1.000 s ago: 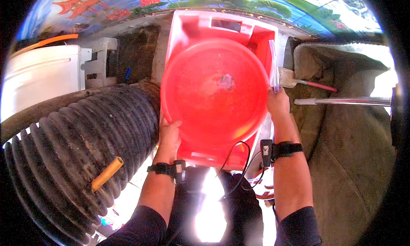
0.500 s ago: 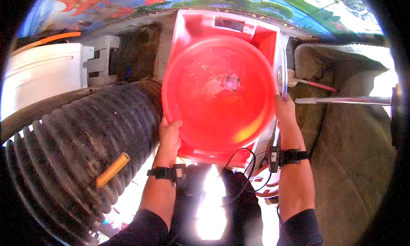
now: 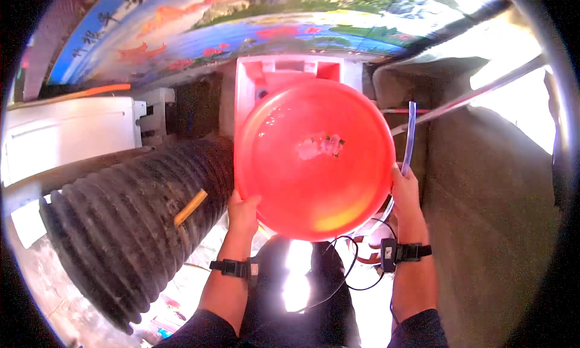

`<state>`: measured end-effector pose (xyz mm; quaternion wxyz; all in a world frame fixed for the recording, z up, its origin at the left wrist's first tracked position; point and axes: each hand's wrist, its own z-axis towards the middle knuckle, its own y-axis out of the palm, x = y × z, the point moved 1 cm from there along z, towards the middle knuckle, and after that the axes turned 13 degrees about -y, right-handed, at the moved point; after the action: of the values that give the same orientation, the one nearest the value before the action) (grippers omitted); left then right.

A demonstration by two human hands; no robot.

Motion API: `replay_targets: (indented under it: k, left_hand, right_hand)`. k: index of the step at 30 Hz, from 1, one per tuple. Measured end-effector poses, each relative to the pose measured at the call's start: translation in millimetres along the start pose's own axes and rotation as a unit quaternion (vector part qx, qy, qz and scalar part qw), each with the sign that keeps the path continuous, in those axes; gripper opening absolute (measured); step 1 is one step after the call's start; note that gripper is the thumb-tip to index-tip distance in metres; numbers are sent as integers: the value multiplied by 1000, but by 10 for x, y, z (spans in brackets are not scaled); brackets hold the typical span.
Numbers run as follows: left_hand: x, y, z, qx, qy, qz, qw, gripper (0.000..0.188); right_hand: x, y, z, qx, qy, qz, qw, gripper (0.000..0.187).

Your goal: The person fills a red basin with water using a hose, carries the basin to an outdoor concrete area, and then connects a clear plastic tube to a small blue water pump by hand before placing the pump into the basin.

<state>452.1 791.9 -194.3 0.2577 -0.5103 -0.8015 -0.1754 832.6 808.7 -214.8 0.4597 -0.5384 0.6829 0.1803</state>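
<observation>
Between my two hands I hold a round red plastic basin (image 3: 290,191), its inside facing up toward me, with a floral print at its centre. My left hand (image 3: 243,212) is closed on the lower left rim, thumb over the edge. On the right rim, my right hand (image 3: 405,188) grips the basin, and a clear plastic tube (image 3: 411,133) sticks up beside that hand's fingers; I cannot tell whether the hand holds it too. Behind and partly hidden by the basin is a red rectangular crate (image 3: 244,85). A black strap with a small device circles each wrist.
To the left lies a large black corrugated pipe (image 3: 130,209) with a short yellow tube (image 3: 191,207) on it. A white panel (image 3: 72,127) stands behind. A metal pole (image 3: 477,94) slants at the right. A black cable (image 3: 356,257) loops below the basin. A painted wall is at the back.
The basin has come nearer to me relative to the crate, covering the crate's near edge. Both hands keep hold of the rim. The view has tilted, showing more of the painted wall.
</observation>
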Motion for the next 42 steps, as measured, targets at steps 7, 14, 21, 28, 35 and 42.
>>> replay_targets:
  k: [7, 14, 21, 28, 35, 42]
  left_hand:
    - [229, 209, -773, -116, 7, 69, 991, 56]
    - [595, 1156, -1768, -171, 16, 139, 975, 46]
    - [566, 1932, -2403, -249, 48, 249, 935, 52]
    - [-269, 3313, -3099, -313, 43, 336, 887, 49]
    - [-1130, 4141, -3748, -353, 70, 446, 820, 55]
    - [-2207, 4739, -4451, -444, 9, 492, 749, 56]
  right_hand:
    - [-57, -957, -845, 62, 22, 63, 996, 26]
    - [-54, -2019, -1617, 135, 15, 134, 982, 23]
    - [-133, -2825, -2434, 212, 47, 262, 941, 25]
    - [245, -4197, -2649, 262, 29, 295, 918, 29]
    - [891, -5111, -3371, 344, 24, 332, 878, 33]
    - [1692, -5700, -4193, 442, 23, 407, 799, 24]
